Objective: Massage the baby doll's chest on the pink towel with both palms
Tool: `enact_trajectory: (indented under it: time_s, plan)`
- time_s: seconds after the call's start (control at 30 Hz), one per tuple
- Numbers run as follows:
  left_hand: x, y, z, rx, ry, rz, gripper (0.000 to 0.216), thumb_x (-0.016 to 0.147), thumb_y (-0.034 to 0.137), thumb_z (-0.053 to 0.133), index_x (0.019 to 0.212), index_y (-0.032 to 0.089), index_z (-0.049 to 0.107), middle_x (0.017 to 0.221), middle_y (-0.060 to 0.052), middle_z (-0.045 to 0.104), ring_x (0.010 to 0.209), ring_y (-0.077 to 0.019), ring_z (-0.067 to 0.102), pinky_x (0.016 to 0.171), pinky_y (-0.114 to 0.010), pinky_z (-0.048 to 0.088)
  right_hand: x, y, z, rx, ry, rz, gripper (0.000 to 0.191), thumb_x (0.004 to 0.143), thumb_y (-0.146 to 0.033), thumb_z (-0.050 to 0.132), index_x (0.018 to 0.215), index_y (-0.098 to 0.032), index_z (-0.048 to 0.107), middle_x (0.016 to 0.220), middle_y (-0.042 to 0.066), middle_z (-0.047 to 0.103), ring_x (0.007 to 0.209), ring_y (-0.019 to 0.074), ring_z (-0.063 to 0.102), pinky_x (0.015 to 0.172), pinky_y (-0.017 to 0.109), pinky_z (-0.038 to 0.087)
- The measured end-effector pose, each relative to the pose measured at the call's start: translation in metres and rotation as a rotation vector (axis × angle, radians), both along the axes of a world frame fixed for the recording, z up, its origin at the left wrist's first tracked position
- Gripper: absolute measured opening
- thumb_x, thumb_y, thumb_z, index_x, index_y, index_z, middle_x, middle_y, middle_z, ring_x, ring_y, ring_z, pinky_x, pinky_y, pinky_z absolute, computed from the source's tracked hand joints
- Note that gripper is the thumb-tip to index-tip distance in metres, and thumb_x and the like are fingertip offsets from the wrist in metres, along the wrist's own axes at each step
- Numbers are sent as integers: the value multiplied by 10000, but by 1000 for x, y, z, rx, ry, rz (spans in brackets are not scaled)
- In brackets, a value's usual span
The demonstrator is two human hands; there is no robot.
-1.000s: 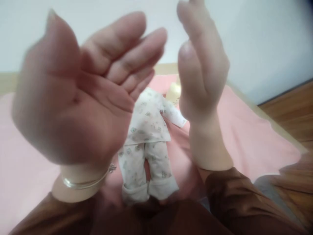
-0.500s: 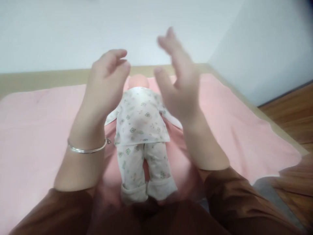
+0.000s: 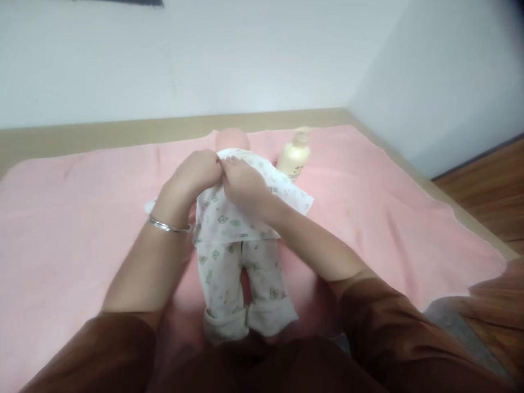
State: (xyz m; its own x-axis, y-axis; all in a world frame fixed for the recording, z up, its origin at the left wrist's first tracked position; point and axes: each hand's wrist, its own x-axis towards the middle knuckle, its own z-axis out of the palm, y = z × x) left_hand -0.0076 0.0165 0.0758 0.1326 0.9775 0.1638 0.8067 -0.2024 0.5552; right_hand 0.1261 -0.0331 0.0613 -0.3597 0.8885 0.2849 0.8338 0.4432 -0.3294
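A baby doll [image 3: 231,139] in a white printed top and trousers [image 3: 235,256] lies lengthwise on a pink blanket [image 3: 73,218], head away from me. My left hand [image 3: 196,173], with a silver bangle on the wrist, and my right hand [image 3: 241,183] rest side by side on the doll's upper body. Both pinch the white top near the collar, fingers closed on the cloth. The doll's face is hidden.
A cream lotion bottle [image 3: 293,155] lies on the blanket right of the doll's head. A beige bed edge [image 3: 102,131] meets white walls behind. Wooden floor [image 3: 487,191] shows at right, past the blanket's edge.
Both hands came down from in front of the camera, where they were held open, onto the doll and closed on its top near the neck. The bottle is now uncovered.
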Motion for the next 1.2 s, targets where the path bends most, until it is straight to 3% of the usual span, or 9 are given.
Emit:
enact_trajectory:
  time_s: [0.1, 0.23, 0.37, 0.5, 0.67, 0.77, 0.9, 1.07, 1.2]
  plan:
    - [4, -2, 5, -150, 286, -35, 218, 721, 86, 564, 540, 203, 536, 630, -88, 611, 809, -335, 677, 878, -505, 541, 4, 18, -15, 3, 13, 80, 484, 943, -138, 337, 1356, -82, 583, 1463, 150, 586, 1454, 299, 442, 1253, 492, 305]
    - [15, -2, -6, -92, 342, -20, 181, 735, 94, 560, 834, 162, 696, 863, -152, 721, 963, -372, 699, 936, -504, 536, 15, 31, -20, -85, 103, 64, 487, 978, -226, 336, 1392, -157, 582, 1607, 110, 450, 1548, 290, 323, 1287, 573, 213]
    - [26, -4, -22, 20, 245, -14, 266, 839, 154, 500, 1001, 141, 711, 996, -185, 737, 1059, -355, 686, 989, -468, 516, 27, 38, -22, -113, 120, 19, 521, 1020, -309, 307, 1482, -171, 505, 1678, 91, 320, 1595, 278, 211, 1300, 578, 151]
    - [35, -7, -32, 91, 113, 134, 366, 918, 206, 360, 1019, 145, 706, 1090, -201, 732, 1080, -353, 669, 991, -493, 510, 33, 45, -26, -146, 89, -143, 633, 1032, -381, 307, 1595, -93, 298, 1711, 136, 193, 1603, 308, 161, 1307, 566, 127]
    - [34, -7, -44, 131, -145, 172, 368, 919, 241, 366, 1023, 159, 710, 1213, -171, 724, 1213, -342, 624, 1107, -509, 450, 25, 33, -19, -190, 54, -331, 738, 1033, -480, 296, 1549, 47, 319, 1638, 259, 325, 1562, 363, 273, 1301, 569, 163]
    - [27, -3, -55, 145, -341, 197, 339, 903, 266, 415, 1023, 173, 718, 1227, -136, 729, 1211, -298, 630, 1134, -461, 441, 5, 7, -14, -175, -44, -400, 720, 1026, -403, 350, 1525, 116, 317, 1597, 339, 340, 1523, 423, 335, 1280, 576, 216]
    - [18, 0, -67, 124, -627, 233, 289, 885, 299, 445, 921, 199, 714, 1083, -72, 764, 1041, -216, 678, 1018, -345, 516, -14, -13, -17, -65, -126, -154, 640, 971, -234, 422, 1548, 35, 351, 1647, 269, 291, 1563, 410, 251, 1299, 573, 172]
    - [15, -7, -68, 192, -621, 174, 315, 925, 319, 405, 880, 200, 694, 982, -45, 756, 973, -188, 677, 952, -303, 529, 20, 22, -21, -13, -77, 267, 522, 947, -281, 475, 1458, -210, 552, 1642, 58, 401, 1570, 285, 280, 1316, 546, 143]
    - [17, -12, -66, 219, -578, 169, 349, 955, 346, 403, 1008, 197, 715, 1184, -72, 745, 1169, -215, 653, 1105, -338, 465, 44, 45, -22, -94, 18, 153, 572, 1010, -434, 387, 1539, -224, 440, 1695, 64, 277, 1593, 295, 210, 1290, 610, 151]
